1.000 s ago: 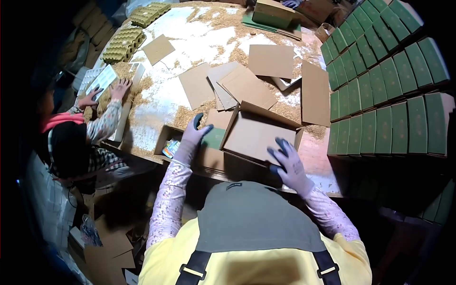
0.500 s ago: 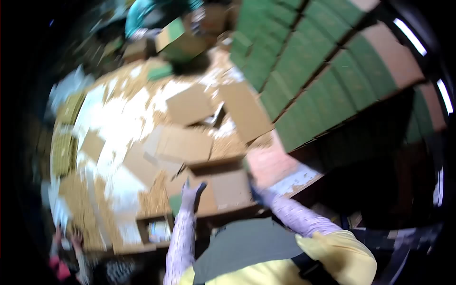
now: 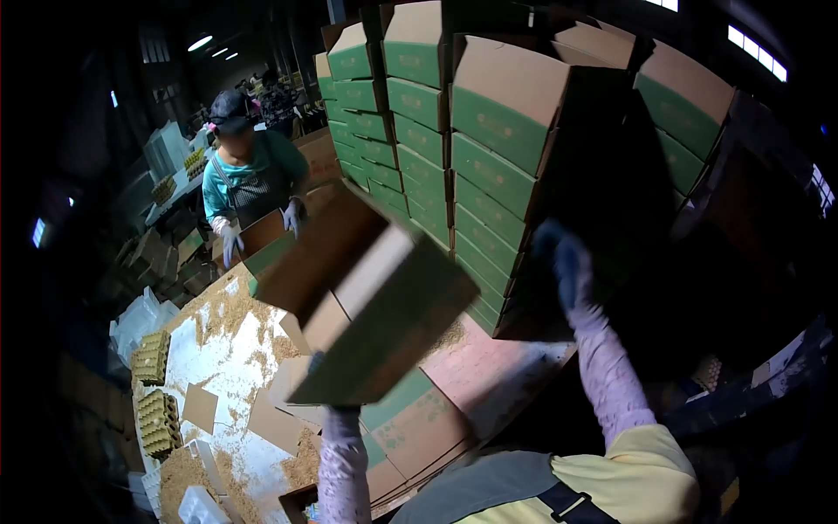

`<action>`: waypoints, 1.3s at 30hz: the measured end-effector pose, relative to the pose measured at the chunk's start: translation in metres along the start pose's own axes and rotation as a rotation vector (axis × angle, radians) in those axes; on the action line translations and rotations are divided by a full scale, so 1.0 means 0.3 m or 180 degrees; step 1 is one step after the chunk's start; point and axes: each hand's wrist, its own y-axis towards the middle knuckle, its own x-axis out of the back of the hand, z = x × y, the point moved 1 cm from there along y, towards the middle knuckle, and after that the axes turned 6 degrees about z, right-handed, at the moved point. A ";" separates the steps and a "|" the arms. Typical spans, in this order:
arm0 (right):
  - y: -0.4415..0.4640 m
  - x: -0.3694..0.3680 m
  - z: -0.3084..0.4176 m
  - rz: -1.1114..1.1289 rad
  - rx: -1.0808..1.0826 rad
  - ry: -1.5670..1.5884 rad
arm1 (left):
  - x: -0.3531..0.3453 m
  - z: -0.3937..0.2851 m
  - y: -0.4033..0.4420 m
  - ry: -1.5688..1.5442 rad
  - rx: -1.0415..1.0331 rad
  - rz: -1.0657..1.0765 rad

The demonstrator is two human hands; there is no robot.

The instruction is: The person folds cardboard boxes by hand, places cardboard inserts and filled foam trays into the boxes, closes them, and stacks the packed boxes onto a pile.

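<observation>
A green and brown cardboard box (image 3: 393, 314) is tilted in the air over the table, its open top turned toward the far left. My gloved left hand (image 3: 339, 409) grips its near lower edge; the thumb shows at the rim and the other fingers are hidden. Off to the right, away from the box, my gloved right hand (image 3: 566, 260) is raised in front of the dark side of the stacked boxes. Motion smears its fingers. Beneath the held box, a green and brown carton (image 3: 423, 432) lies at the table's near edge.
Tall stacks of green and brown boxes (image 3: 497, 131) rise behind the table's right side. Across the table, a co-worker (image 3: 249, 170) in gloves handles another box (image 3: 266, 236). Egg trays (image 3: 157, 424) line the left edge. Sawdust-like bits and cardboard pieces (image 3: 201, 407) cover the tabletop (image 3: 229, 336).
The open box has left the near table edge and is now lifted and tilted in my left hand. My right hand has come off its side and risen. The view has tipped upward.
</observation>
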 end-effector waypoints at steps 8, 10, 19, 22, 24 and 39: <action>0.890 0.483 0.224 -0.0687 0.1353 -0.1010 | -1.120 -0.334 0.670 -0.1060 -0.0876 0.1135; 0.890 0.448 0.239 -0.0926 0.1415 -0.1266 | -1.237 -0.286 0.728 -0.1285 -0.0731 0.1481; 0.905 0.461 0.253 -0.0700 0.0817 -0.1340 | -1.773 -0.266 0.854 0.1192 -0.0784 0.0637; 0.967 0.576 0.063 -0.0547 0.0918 -0.2900 | -1.861 -0.401 0.828 0.4522 -0.1404 0.0177; 0.995 0.609 -0.034 -0.0432 0.1254 -0.3563 | -1.887 -0.376 0.843 0.4652 -0.3568 0.0013; 0.523 0.347 0.262 -0.0891 0.1468 -0.3685 | -1.609 -0.143 0.725 0.3498 -0.2948 0.0998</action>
